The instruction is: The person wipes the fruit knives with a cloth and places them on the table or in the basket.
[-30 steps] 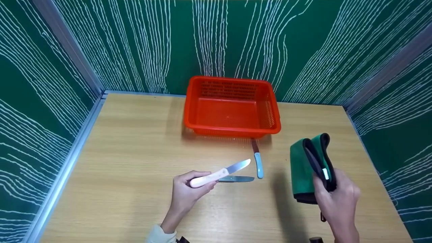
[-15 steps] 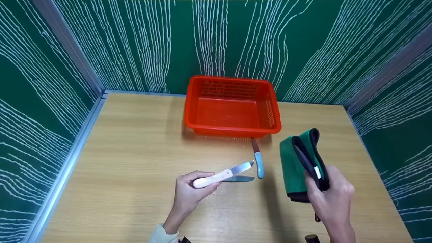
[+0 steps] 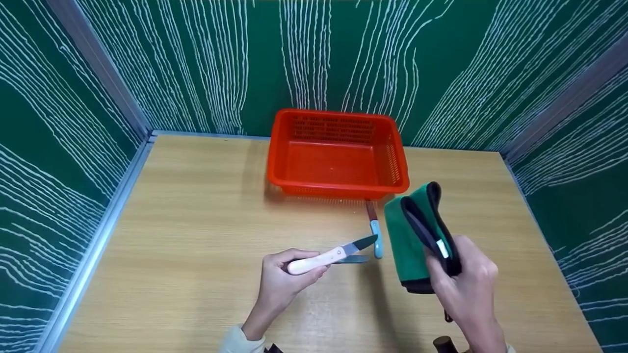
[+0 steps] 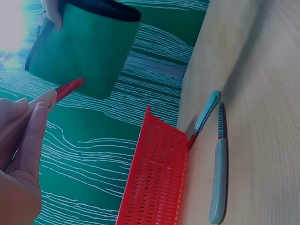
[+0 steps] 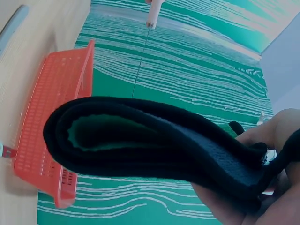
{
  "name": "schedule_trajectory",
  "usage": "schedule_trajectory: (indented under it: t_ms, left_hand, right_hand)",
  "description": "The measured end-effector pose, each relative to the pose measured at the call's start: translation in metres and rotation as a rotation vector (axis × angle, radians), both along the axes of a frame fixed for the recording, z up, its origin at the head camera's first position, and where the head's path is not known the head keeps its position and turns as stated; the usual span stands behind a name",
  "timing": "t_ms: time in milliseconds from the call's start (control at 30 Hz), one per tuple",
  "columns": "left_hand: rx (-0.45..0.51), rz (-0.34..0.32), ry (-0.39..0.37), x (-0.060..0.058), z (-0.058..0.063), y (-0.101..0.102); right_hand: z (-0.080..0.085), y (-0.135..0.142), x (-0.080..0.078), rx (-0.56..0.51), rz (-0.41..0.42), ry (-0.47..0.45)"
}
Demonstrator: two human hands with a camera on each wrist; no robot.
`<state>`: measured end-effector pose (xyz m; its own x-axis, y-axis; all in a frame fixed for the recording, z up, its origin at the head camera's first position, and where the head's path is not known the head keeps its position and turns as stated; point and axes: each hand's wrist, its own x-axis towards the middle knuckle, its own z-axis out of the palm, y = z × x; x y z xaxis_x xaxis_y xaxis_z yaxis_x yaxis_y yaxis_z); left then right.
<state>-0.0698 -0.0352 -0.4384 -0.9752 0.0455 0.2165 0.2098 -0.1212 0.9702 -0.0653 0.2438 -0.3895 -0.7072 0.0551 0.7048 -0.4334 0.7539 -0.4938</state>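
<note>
My left hand [image 3: 282, 282] grips a small knife [image 3: 319, 260] by its pale pink handle, its blade tilted up to the right above the table. My right hand [image 3: 466, 289] holds a folded green cloth [image 3: 405, 240] with black edging and a white tag. A gap separates the blade tip from the cloth in the head view. Beneath the held knife lies a second knife [image 4: 219, 180] with a grey-blue handle, mostly covered by it in the head view. A third knife [image 3: 377, 240], light blue handled, lies with its blade toward the basket.
A red plastic basket [image 3: 338, 188] with perforated sides stands at the back of the wooden table [image 3: 206, 196]. Green walls [image 3: 265, 59] with white wavy lines enclose the table at the back and both sides. A dark brown rounded end [image 3: 443, 342] shows at the bottom edge.
My right hand has carried the green cloth left, toward the knife. The left hand has shifted slightly right with the knife, whose blade now looks darker.
</note>
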Motion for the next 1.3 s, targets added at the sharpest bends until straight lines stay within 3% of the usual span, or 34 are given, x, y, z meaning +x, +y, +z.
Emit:
schedule_trajectory:
  t_ms: [200, 400, 600, 767, 967, 1167, 1300]
  left_hand:
    - [-0.029, 0.000, 0.004, 0.001, 0.002, 0.003]
    - [-0.041, 0.001, -0.040, 0.002, 0.004, 0.005]
    - [-0.004, -0.007, 0.008, 0.000, 0.002, 0.008]
    - [0.007, -0.010, 0.033, -0.002, -0.005, 0.009]
    - [0.060, -0.020, 0.043, -0.009, -0.028, 0.011]
    - [0.139, -0.056, 0.118, -0.008, -0.034, 0.013]
    - [0.147, -0.042, 0.127, -0.007, -0.035, 0.014]
  right_hand:
    - [0.002, -0.012, -0.002, 0.040, 0.059, 0.050]
    - [0.003, -0.027, -0.001, 0.052, 0.163, 0.036]
    - [-0.001, -0.039, -0.003, 0.052, 0.310, -0.047]
    - [-0.004, -0.045, -0.003, 0.104, 0.378, -0.124]
    - [-0.006, -0.053, 0.002, 0.212, 0.366, -0.221]
    - [-0.009, -0.054, 0.003, 0.316, 0.330, -0.182]
    - [-0.010, -0.052, 0.003, 0.354, 0.311, -0.178]
